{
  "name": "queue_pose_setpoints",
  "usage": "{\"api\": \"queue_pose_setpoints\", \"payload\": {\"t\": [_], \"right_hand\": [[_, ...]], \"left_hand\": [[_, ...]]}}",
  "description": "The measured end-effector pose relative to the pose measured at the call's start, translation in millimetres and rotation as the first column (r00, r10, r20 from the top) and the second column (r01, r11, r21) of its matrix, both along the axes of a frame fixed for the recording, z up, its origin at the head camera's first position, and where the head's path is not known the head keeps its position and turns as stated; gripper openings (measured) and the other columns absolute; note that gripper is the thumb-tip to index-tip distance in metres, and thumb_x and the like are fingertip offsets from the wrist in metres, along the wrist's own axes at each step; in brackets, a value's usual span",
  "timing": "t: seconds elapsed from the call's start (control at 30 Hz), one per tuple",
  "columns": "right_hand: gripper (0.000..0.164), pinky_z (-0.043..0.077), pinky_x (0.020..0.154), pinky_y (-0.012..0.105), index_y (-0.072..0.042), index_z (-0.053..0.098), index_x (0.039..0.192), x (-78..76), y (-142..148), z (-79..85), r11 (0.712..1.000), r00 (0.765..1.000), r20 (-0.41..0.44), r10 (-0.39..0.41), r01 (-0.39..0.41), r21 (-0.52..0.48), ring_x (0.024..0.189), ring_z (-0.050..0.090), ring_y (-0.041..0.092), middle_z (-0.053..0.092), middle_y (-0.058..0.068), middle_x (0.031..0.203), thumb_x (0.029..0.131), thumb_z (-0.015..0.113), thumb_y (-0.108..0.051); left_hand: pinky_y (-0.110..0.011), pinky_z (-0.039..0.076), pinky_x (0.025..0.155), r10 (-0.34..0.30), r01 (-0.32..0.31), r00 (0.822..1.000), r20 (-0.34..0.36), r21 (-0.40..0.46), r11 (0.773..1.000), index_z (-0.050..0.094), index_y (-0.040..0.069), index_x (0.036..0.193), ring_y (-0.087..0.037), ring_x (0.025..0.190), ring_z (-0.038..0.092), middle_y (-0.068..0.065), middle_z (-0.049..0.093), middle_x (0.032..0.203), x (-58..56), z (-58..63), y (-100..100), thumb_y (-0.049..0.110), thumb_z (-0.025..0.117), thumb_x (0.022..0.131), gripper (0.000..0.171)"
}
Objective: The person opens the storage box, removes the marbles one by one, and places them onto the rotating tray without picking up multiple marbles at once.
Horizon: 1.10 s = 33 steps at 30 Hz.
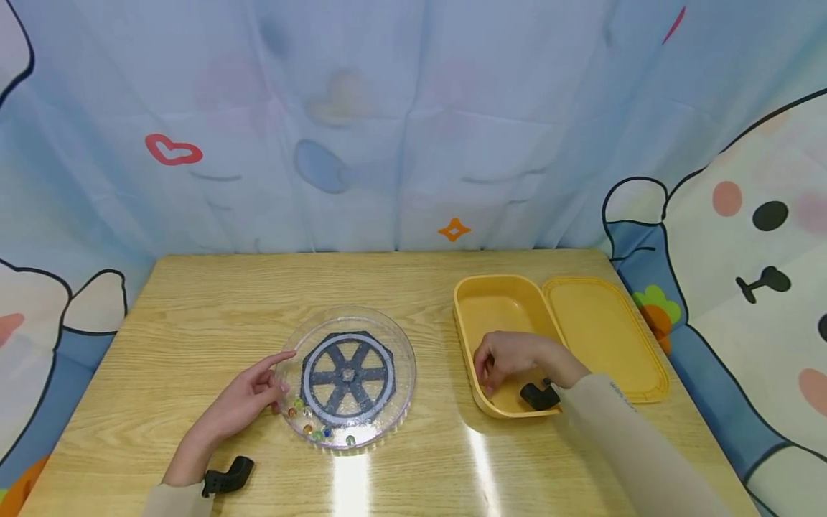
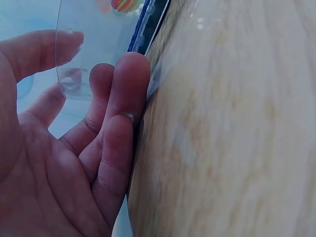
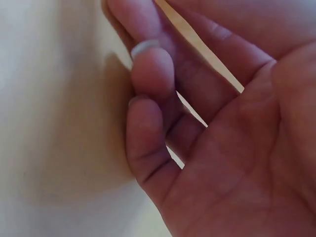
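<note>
A clear round dish (image 1: 402,327) lies on the table with a dark six-spoked wheel (image 1: 352,388) in its middle. Several coloured glass marbles (image 1: 351,440) sit along its near left side. My left hand (image 1: 242,402) holds the dish's left edge, one finger reaching over the rim. In the left wrist view, fingertips show through the clear wall while other fingers stay outside it, near the table. My right hand (image 1: 510,357) reaches down inside a yellow box (image 1: 460,323), fingers bent toward its near left corner. The right thumb and index tips are hidden in the right wrist view.
A yellow lid (image 1: 604,337) lies flat against the box's right side. The wooden table (image 1: 258,301) ends at a patterned blue curtain (image 1: 400,143) behind. Small black wrist devices (image 1: 229,475) show on both wrists.
</note>
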State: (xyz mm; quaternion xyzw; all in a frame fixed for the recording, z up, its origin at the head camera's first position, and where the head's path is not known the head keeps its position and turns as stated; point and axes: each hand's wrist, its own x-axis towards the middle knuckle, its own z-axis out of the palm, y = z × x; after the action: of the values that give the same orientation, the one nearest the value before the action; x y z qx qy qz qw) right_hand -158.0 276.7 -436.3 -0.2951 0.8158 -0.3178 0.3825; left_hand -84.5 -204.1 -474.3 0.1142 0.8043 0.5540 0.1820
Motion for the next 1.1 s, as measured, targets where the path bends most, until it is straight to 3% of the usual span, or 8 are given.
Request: {"api": "queue_pose_setpoints", "payload": {"t": [0.27,0.63,0.83,1.1], "right_hand": [[0.007,0.047,0.059,0.021,-0.005,0.075,0.082,-3.8,8.0,3.3,0.996,0.998,0.052,-0.044,0.048,-0.077,0.064,0.058,0.007,0.069,0.000,0.072,0.078,0.082,-0.006],[0.011,0.054,0.071,0.028,-0.006,0.076,0.095,-4.0,7.3,20.9,0.969,0.975,-0.074,-0.208,0.196,-0.148,0.078,0.064,0.019,0.072,0.003,0.085,0.086,0.079,-0.012],[0.010,0.054,0.068,0.029,-0.005,0.075,0.097,-3.0,1.8,26.2,0.936,0.945,-0.139,-0.297,0.260,-0.236,0.077,0.063,0.022,0.072,0.006,0.086,0.089,0.075,-0.010],[0.014,0.049,0.064,0.028,-0.010,0.076,0.100,6.2,-23.1,44.3,0.908,0.871,-0.284,-0.401,0.336,-0.252,0.075,0.058,0.021,0.070,-0.003,0.092,0.089,0.077,-0.018]], "left_hand": [[-0.033,0.054,0.066,-0.015,0.015,1.000,-0.010,-0.006,1.000,0.041,0.011,0.152,-0.025,0.070,0.064,-0.012,0.059,0.083,-1.7,0.4,0.3,0.006,0.059,0.099,0.056],[-0.034,0.055,0.066,-0.014,0.014,1.000,-0.005,0.000,1.000,0.040,0.009,0.152,-0.025,0.070,0.063,-0.012,0.058,0.083,-0.7,0.9,-0.2,0.005,0.058,0.100,0.055],[-0.034,0.055,0.065,-0.015,0.015,1.000,-0.007,0.009,1.000,0.039,0.009,0.152,-0.025,0.070,0.063,-0.012,0.058,0.083,-0.6,-0.4,-0.3,0.004,0.057,0.100,0.055],[-0.034,0.055,0.065,-0.014,0.014,1.000,-0.015,0.005,1.000,0.040,0.009,0.152,-0.025,0.070,0.063,-0.012,0.058,0.082,-1.0,-0.4,-0.8,0.006,0.058,0.100,0.056]]}}
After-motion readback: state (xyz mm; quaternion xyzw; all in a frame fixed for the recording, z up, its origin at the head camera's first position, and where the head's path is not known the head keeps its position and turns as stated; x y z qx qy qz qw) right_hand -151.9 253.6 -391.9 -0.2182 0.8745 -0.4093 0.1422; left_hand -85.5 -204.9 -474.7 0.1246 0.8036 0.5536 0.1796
